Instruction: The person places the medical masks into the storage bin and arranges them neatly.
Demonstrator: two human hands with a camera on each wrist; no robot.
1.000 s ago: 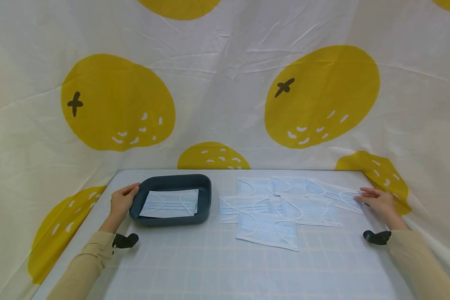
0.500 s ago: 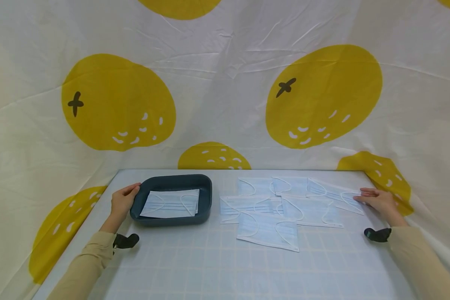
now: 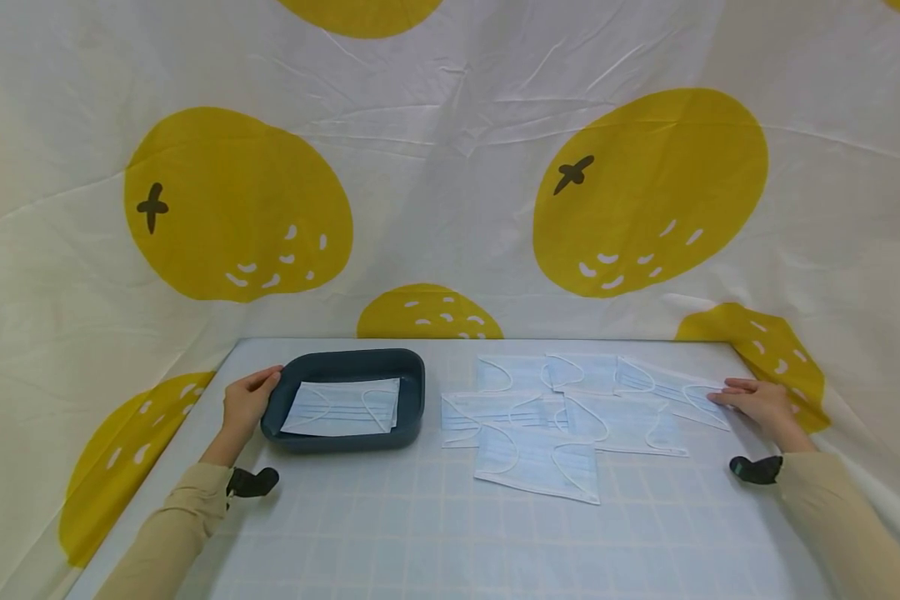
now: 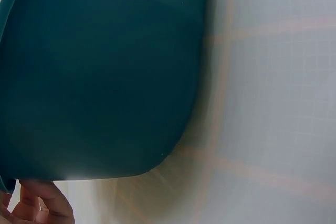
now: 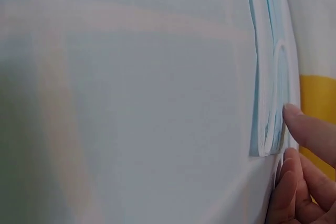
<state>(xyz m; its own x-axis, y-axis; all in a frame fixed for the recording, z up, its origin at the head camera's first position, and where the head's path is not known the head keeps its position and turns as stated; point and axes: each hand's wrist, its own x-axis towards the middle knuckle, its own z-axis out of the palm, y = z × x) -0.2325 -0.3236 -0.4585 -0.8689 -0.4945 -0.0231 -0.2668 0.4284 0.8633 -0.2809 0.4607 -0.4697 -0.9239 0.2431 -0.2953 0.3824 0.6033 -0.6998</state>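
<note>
On the left, my left hand (image 3: 246, 403) grips the rim of a dark blue-green tray (image 3: 345, 444), with its fingers (image 4: 52, 200) curled at the tray's corner in the left wrist view. Inside the tray lie pale blue disposable face masks (image 3: 341, 408), one over another. At the far right, my right hand (image 3: 759, 406) holds the end of a face mask (image 3: 671, 387) lying flat. In the right wrist view its thumb overlaps this mask (image 5: 268, 114), and the other fingers (image 5: 286, 182) bend in at the mask's end.
Several more face masks (image 3: 536, 467) lie spread and overlapping right of the tray, their white ear loops loose. They rest on a pale checked tablecloth (image 3: 420, 533). Behind the table hangs a white curtain (image 3: 450, 167) with large yellow fruit prints.
The hands, tray and masks keep their places; only the head view shifts very slightly.
</note>
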